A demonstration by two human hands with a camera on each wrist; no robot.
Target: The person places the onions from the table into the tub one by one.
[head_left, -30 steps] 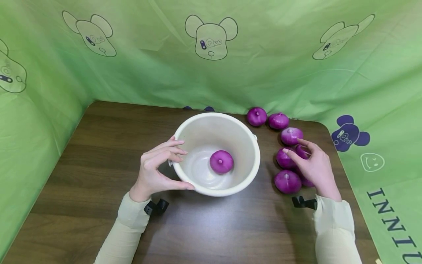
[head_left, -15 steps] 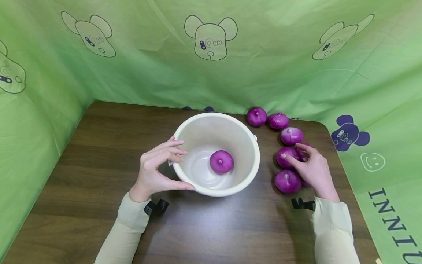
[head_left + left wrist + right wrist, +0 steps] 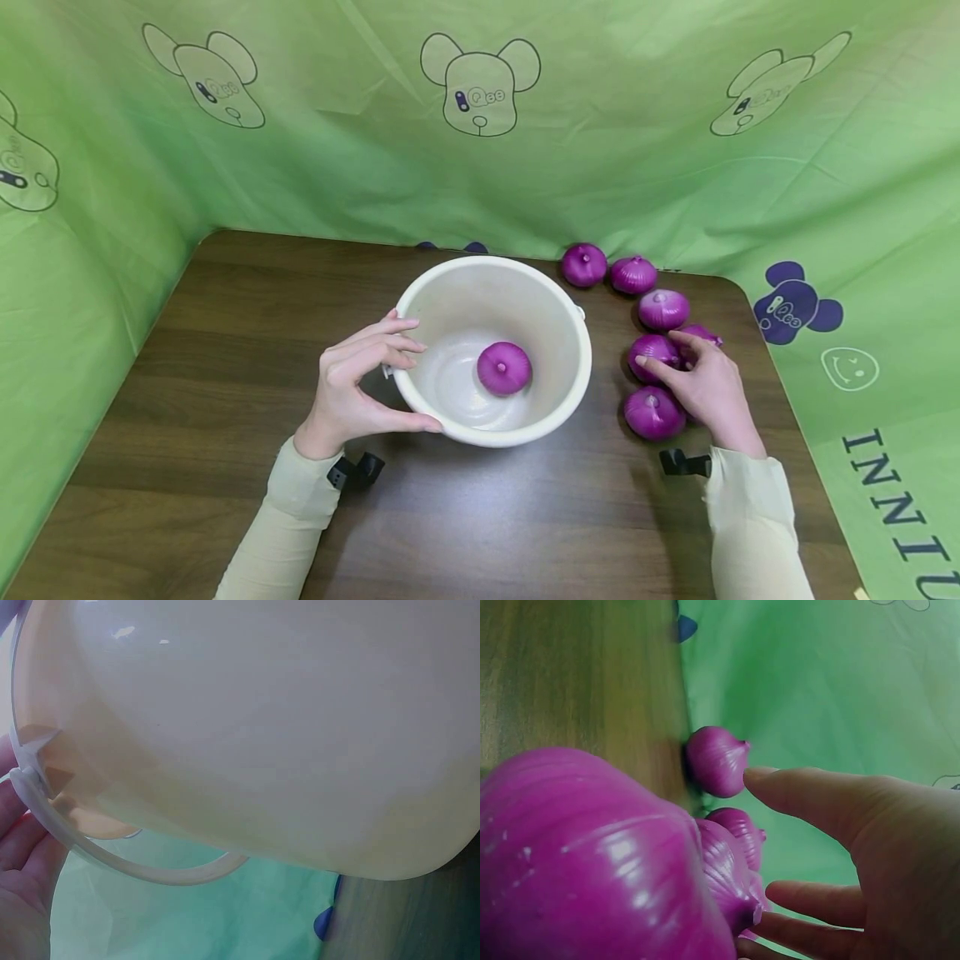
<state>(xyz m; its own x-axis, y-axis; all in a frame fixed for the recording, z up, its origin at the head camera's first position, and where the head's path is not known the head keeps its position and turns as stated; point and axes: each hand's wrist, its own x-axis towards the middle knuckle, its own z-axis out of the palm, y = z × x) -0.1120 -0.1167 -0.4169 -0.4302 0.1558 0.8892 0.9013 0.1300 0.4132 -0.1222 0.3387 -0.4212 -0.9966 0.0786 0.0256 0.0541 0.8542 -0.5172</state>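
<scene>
A white bucket [image 3: 495, 435] stands mid-table with one purple onion [image 3: 504, 368] inside. My left hand [image 3: 360, 379] holds the bucket's left rim, fingertips over the edge and thumb along the front. In the left wrist view, the bucket's wall [image 3: 262, 735] fills most of the picture, and its handle [image 3: 161, 871] hangs beside my fingers. My right hand [image 3: 708, 387] is over the onions at the right, thumb and fingers spread around a middle onion [image 3: 649, 357]. In the right wrist view, the thumb is apart from the onions, and fingertips are by an onion's stem [image 3: 746, 911].
Other onions lie at the table's right: a front one [image 3: 654, 413], one behind the fingers [image 3: 701, 333], and a back row with one onion [image 3: 663, 309] nearest the hand. A green printed curtain [image 3: 480, 183] borders the wooden table [image 3: 247, 350] at the back and sides.
My right hand has shifted slightly left and down, from over the rear-right onion toward the middle one. The left hand and bucket have stayed in place.
</scene>
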